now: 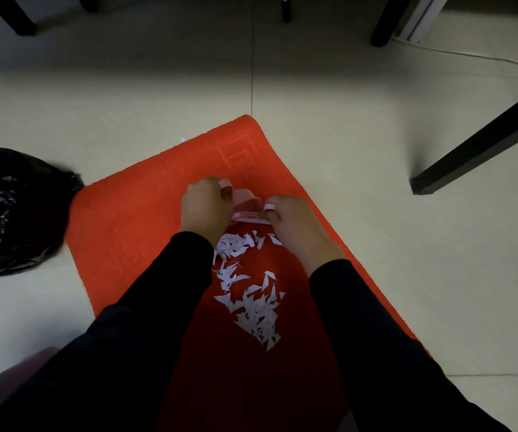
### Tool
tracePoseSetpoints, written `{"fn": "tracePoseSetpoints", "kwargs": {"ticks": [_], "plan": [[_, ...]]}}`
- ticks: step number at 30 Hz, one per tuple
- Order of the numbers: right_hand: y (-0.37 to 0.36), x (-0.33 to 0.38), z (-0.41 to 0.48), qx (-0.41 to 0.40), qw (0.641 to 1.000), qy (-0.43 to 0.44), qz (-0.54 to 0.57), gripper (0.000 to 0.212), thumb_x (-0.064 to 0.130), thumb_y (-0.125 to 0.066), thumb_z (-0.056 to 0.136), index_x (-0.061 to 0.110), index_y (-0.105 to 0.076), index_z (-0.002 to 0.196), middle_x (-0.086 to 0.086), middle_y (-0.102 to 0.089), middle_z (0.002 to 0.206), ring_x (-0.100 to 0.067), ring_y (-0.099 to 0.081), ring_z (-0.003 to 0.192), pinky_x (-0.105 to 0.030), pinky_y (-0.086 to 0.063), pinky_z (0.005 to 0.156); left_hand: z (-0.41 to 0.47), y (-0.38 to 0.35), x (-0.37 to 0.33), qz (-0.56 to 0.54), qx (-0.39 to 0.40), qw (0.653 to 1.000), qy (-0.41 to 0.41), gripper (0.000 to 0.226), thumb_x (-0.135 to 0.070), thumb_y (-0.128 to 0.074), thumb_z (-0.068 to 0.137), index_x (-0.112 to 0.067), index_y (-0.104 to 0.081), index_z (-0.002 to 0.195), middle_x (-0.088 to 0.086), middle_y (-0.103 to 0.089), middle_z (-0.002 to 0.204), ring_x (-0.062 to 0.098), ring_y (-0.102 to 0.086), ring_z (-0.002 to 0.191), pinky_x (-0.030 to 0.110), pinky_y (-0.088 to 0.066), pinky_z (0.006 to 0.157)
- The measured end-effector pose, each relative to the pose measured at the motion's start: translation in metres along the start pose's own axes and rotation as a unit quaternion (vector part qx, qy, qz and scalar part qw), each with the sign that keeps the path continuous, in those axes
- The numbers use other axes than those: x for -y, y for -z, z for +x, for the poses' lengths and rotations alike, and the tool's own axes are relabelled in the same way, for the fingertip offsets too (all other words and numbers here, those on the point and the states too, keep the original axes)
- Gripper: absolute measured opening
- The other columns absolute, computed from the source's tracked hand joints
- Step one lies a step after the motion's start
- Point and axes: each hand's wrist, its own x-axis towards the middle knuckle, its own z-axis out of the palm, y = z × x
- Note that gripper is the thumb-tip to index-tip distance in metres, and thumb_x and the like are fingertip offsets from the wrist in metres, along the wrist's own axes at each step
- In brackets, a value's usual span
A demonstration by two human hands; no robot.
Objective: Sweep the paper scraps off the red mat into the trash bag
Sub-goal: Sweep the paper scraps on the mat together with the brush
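A red mat (145, 219) lies on the tiled floor. White paper scraps (251, 294) are scattered on it between my forearms, several in a heap near the middle. Beyond the scraps stands a small pink dustpan and brush set (246, 208). My left hand (204, 207) grips a pink handle at the set's left side. My right hand (295, 226) holds another pink handle at its right side. The black trash bag (11, 210) sits on the floor off the mat's left edge.
A black table leg (482, 145) slants down at the right, close to the mat. More dark furniture legs (385, 23) stand at the back. A white cable (469, 57) runs across the far floor. A pinkish stool edge (17, 369) shows at the lower left.
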Motion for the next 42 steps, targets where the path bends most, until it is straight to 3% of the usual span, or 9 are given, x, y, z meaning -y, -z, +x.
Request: {"fn": "tracePoseSetpoints", "kwargs": {"ticks": [7, 11, 19, 23, 28, 32, 37, 40, 42], "plan": [[0.006, 0.002, -0.001, -0.046, 0.998, -0.007, 0.031, 0.02, 0.014, -0.05, 0.092, 0.002, -0.065, 0.09, -0.014, -0.063, 0.089, -0.023, -0.052, 0.075, -0.028, -0.031, 0.059, -0.002, 0.019, 0.006, -0.06, -0.095, 0.993, 0.029, 0.023, -0.007, -0.043, 0.089, 0.004, -0.063, 0.094, 0.022, -0.063, 0.082, 0.024, -0.046, 0.067, 0.027, -0.028, 0.059], [0.002, 0.002, 0.011, -0.067, 0.998, -0.013, 0.015, 0.025, 0.02, -0.049, 0.094, 0.001, -0.064, 0.088, -0.006, -0.053, 0.082, -0.022, -0.049, 0.075, -0.027, -0.021, 0.054, -0.004, 0.024, 0.014, -0.097, -0.126, 0.985, 0.068, 0.025, -0.007, -0.042, 0.091, 0.007, -0.061, 0.097, 0.027, -0.063, 0.088, 0.032, -0.054, 0.072, 0.032, -0.032, 0.06], [-0.014, 0.011, 0.029, 0.013, 1.0, -0.003, -0.024, 0.022, 0.004, -0.041, 0.096, -0.005, -0.062, 0.098, -0.017, -0.058, 0.101, -0.008, -0.047, 0.067, -0.008, -0.032, 0.06, -0.01, 0.027, 0.029, -0.133, -0.152, 0.974, 0.104, 0.025, -0.007, -0.04, 0.093, 0.006, -0.061, 0.089, 0.015, -0.052, 0.074, 0.027, -0.046, 0.066, 0.028, -0.027, 0.056], [-0.009, 0.015, 0.022, 0.062, 0.998, -0.014, -0.021, 0.025, 0.004, -0.041, 0.096, -0.003, -0.061, 0.108, -0.013, -0.059, 0.104, -0.024, -0.056, 0.097, -0.016, -0.029, 0.064, -0.012, 0.03, 0.031, -0.125, -0.164, 0.972, 0.109, 0.025, -0.006, -0.04, 0.092, 0.006, -0.062, 0.09, 0.012, -0.05, 0.075, 0.024, -0.044, 0.067, 0.027, -0.02, 0.052], [0.008, 0.013, 0.015, -0.002, 0.997, -0.033, 0.069, 0.019, 0.015, -0.049, 0.095, 0.007, -0.065, 0.102, -0.012, -0.063, 0.097, -0.021, -0.057, 0.079, -0.025, -0.042, 0.063, -0.017, 0.038, 0.033, -0.146, -0.174, 0.966, 0.121, 0.022, -0.004, -0.043, 0.091, 0.01, -0.06, 0.094, 0.024, -0.059, 0.083, 0.024, -0.043, 0.068, 0.025, -0.016, 0.05], [0.01, 0.012, 0.015, -0.05, 0.995, -0.026, 0.087, 0.021, 0.01, -0.048, 0.093, 0.003, -0.067, 0.098, -0.016, -0.065, 0.092, -0.01, -0.043, 0.055, -0.021, -0.032, 0.051, -0.019, 0.041, 0.035, -0.14, -0.174, 0.966, 0.129, 0.023, -0.005, -0.043, 0.091, 0.009, -0.06, 0.098, 0.028, -0.062, 0.093, 0.027, -0.045, 0.071, 0.024, -0.023, 0.056], [0.004, 0.019, 0.022, -0.087, 0.988, -0.035, 0.126, 0.021, 0.014, -0.048, 0.095, 0.003, -0.065, 0.097, -0.018, -0.068, 0.091, -0.025, -0.058, 0.068, -0.031, -0.047, 0.061, -0.015, 0.04, 0.042, -0.143, -0.175, 0.964, 0.141, 0.023, -0.007, -0.045, 0.091, 0.006, -0.062, 0.099, 0.024, -0.063, 0.092, 0.028, -0.05, 0.074, 0.025, -0.027, 0.058], [-0.001, 0.02, 0.027, -0.084, 0.989, -0.042, 0.116, 0.023, 0.016, -0.048, 0.096, 0.001, -0.065, 0.098, -0.017, -0.068, 0.09, -0.019, -0.054, 0.06, -0.019, -0.042, 0.05, -0.011, 0.04, 0.048, -0.145, -0.172, 0.963, 0.145, 0.023, -0.008, -0.046, 0.091, 0.005, -0.063, 0.099, 0.025, -0.064, 0.093, 0.027, -0.049, 0.072, 0.021, -0.024, 0.053], [-0.003, 0.02, 0.03, -0.09, 0.987, -0.05, 0.126, 0.023, 0.017, -0.048, 0.096, -0.001, -0.064, 0.096, -0.018, -0.068, 0.09, -0.025, -0.06, 0.067, -0.025, -0.048, 0.059, -0.011, 0.042, 0.051, -0.14, -0.174, 0.963, 0.148, 0.023, -0.009, -0.046, 0.091, 0.005, -0.063, 0.1, 0.026, -0.064, 0.094, 0.032, -0.054, 0.077, 0.022, -0.025, 0.056]]}}
